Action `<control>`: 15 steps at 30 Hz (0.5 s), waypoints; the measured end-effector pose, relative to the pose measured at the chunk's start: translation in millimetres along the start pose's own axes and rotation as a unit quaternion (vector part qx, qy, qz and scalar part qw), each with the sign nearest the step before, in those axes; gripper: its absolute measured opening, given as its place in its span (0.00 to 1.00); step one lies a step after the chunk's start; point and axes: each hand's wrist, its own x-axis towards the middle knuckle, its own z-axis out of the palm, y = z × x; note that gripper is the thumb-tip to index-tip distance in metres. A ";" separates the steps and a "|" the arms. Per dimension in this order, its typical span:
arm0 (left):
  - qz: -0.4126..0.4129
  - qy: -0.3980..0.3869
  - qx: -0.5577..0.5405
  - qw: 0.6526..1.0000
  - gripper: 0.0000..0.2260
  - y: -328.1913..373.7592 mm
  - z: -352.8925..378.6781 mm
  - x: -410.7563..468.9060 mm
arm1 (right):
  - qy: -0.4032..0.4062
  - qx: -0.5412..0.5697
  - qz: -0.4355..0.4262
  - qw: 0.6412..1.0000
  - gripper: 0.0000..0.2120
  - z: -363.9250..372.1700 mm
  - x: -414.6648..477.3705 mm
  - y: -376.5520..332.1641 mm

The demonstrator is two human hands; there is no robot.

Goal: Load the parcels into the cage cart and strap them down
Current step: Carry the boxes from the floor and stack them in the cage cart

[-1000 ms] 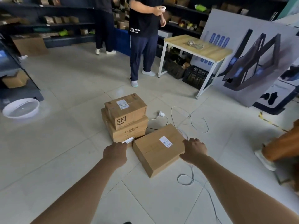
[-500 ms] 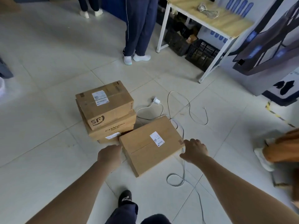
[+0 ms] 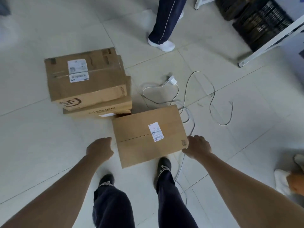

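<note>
Pale floor tiles (image 3: 49,145) are occupied by a near parcel (image 3: 144,145), laid flat just before a stack of two parcels (image 3: 85,89) (a white cable (image 3: 212,96) trails beside it). Its right near corner is gripped by the right hand (image 3: 197,146), fingers curled down the side. The left hand (image 3: 99,148) is held beside its left edge, fingers turned under and hidden, contact unclear.

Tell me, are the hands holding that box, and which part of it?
The right hand grips the near box at its near right corner. The left hand is beside its left side; whether it touches cannot be told.
</note>
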 end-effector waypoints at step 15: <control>-0.186 -0.044 -0.208 0.959 0.25 43.8 178.3 179.7 | -0.038 0.047 0.021 0.998 0.26 134.0 254.6 38.7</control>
